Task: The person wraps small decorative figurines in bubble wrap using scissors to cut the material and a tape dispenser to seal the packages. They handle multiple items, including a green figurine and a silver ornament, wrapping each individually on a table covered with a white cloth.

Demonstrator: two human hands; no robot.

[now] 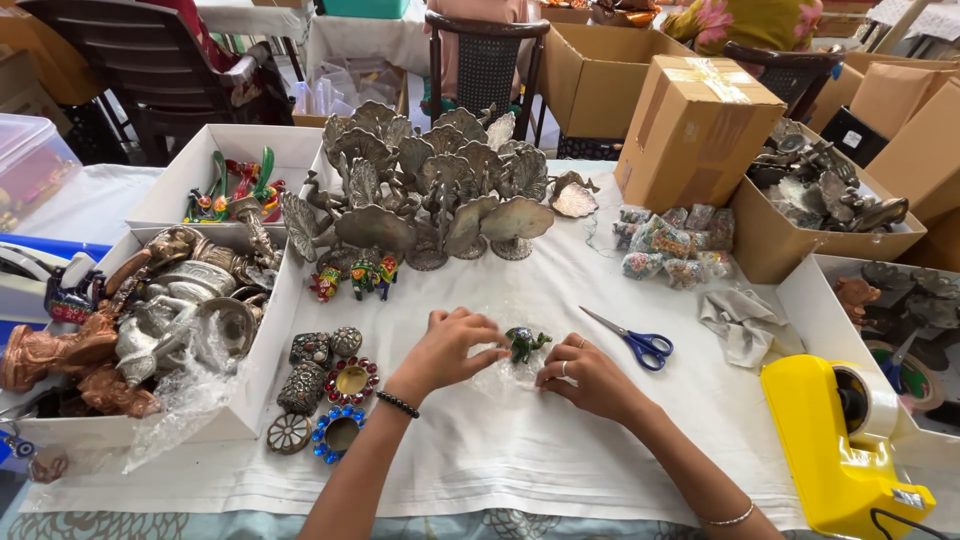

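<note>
Hands grasp a clear plastic wrapper (500,375) around a small green figurine (524,343) on the white-clothed tabletop (560,440); left hand (445,350) and right hand (585,375) pinch its edges; blue-handled scissors (632,340) lie near.

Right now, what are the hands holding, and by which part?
Both the left hand and right hand pinch the clear plastic wrap at its edges, either side of the small green figurine sitting in it.

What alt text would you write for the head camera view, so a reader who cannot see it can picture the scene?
A person's left hand and right hand hold a small green metal figurine over clear plastic wrap on a white cloth-covered table. Blue-handled scissors lie to the right, a yellow tape dispenser farther right, and grey metal leaf-shaped ornaments stand behind.
</note>
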